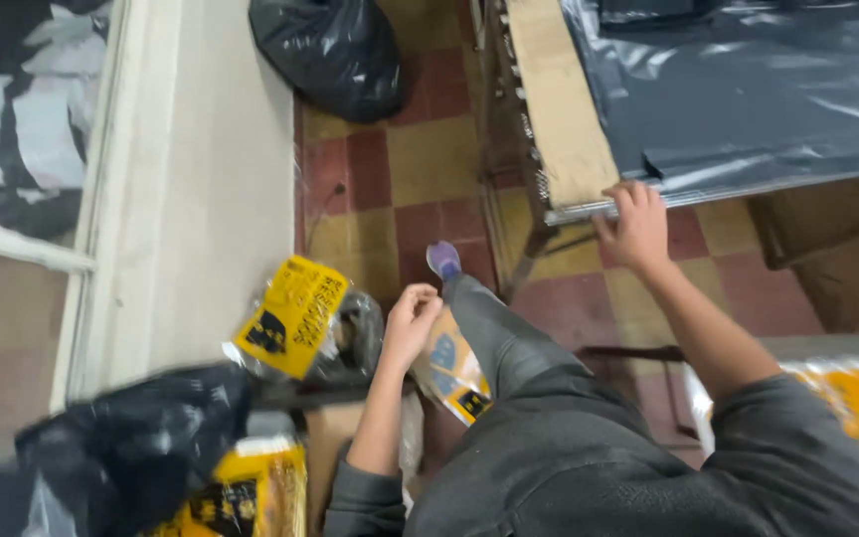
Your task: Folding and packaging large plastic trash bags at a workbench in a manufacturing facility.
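Observation:
My left hand (410,320) reaches down beside my grey-trousered leg, its fingers curled over the top of a clear plastic packet with a yellow and blue label (452,370). Whether it grips the packet is not clear. My right hand (634,227) rests on the metal front edge of a table (589,211), fingers bent over that edge. A dark grey plastic sheet (748,89) covers the tabletop next to a strip of cardboard (559,109).
Another yellow-labelled packet (290,313) lies left of my hand on dark bags. A black bag (131,447) and more yellow packets (241,492) sit at lower left, another (857,398) at right. A full black bag (335,50) stands on the checked floor by the white wall.

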